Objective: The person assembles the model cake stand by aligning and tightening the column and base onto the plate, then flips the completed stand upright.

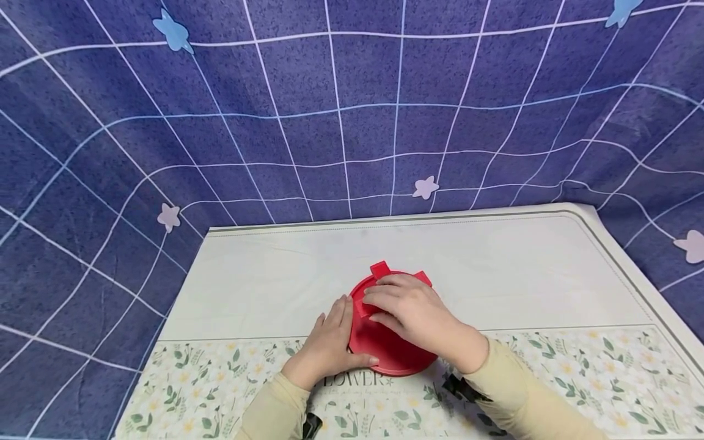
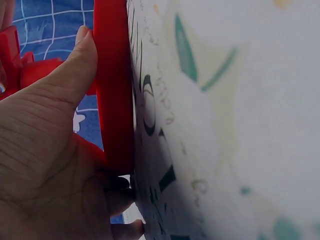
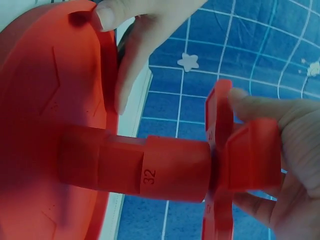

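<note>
A round red plastic base (image 1: 393,351) lies on the table in front of me. From its middle rises a thick red post (image 3: 175,170) marked 32, topped by a red knob (image 3: 252,155) with several blocky arms. My left hand (image 1: 328,345) holds the base at its near left edge, the thumb over the rim and the other fingers along the side. My right hand (image 1: 420,315) grips the knob from above, fingers bent around its arms. In the head view that hand covers most of the knob and post.
The table cover is white (image 1: 264,275) at the back, with a flower-print band (image 1: 572,366) and printed lettering at the front. A dark blue cloth (image 1: 302,134) with white grid lines and stars hangs behind and at both sides.
</note>
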The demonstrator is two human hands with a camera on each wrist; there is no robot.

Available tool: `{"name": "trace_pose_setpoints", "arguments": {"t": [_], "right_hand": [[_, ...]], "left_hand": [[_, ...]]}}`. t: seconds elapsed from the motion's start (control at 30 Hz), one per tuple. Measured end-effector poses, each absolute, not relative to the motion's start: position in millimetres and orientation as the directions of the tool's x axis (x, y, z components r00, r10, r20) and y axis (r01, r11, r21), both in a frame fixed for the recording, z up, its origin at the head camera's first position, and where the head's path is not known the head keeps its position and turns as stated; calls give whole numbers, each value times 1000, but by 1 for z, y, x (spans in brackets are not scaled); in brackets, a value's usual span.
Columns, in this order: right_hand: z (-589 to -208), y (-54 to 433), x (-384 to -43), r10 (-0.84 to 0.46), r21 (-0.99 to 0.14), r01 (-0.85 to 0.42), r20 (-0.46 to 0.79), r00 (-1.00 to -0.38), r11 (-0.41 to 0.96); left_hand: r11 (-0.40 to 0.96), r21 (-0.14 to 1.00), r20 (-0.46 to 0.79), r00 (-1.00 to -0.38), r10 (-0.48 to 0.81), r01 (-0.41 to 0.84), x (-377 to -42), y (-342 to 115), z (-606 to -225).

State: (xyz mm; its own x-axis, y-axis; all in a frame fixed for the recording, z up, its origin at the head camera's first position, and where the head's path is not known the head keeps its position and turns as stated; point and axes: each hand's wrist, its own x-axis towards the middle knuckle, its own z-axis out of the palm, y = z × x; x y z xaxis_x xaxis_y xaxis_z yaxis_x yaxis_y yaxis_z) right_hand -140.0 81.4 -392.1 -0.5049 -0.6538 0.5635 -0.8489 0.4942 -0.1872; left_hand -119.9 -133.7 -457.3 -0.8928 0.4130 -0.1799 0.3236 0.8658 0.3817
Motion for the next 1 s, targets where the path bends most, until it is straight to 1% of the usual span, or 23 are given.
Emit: {"name": "trace_pose_setpoints", "arguments": {"t": [0.1,0.17,0.27,0.33,0.43,0.53,0.6,0.7,0.87,1.0], "right_hand": [[-395,89,-143,-600,-233,-838,607,-521,492],[-398,95,-146,-543,-271,-821,639,-544,503],[-401,106,-150,-448,-355,-766,649,-614,536],[-404,115,-150,-388,-431,-708,619,-683,559],[-406,131,-148,-334,-538,-611,527,-781,581],[-410,144,-145,-335,-630,-553,441,-833,546],[-413,152,-143,-351,-673,-533,402,-845,512],[-415,160,-138,-386,-719,-522,368,-846,459],[-416,164,-126,-434,-738,-528,347,-831,421],[-415,159,-120,-456,-732,-536,340,-823,421]], "left_hand": [[865,382,-177,-893,413,325,-120,-134,-457],[865,384,-174,-894,412,323,-120,-134,-457],[862,396,-169,-897,408,317,-120,-134,-456],[862,399,-171,-898,406,314,-119,-134,-456],[862,397,-173,-897,407,314,-119,-134,-456],[863,396,-176,-896,407,314,-120,-134,-457],[864,397,-177,-898,403,310,-121,-134,-458],[866,395,-176,-900,399,307,-121,-134,-459],[867,401,-180,-902,391,296,-121,-134,-460],[870,402,-195,-902,386,285,-121,-135,-461]]}}
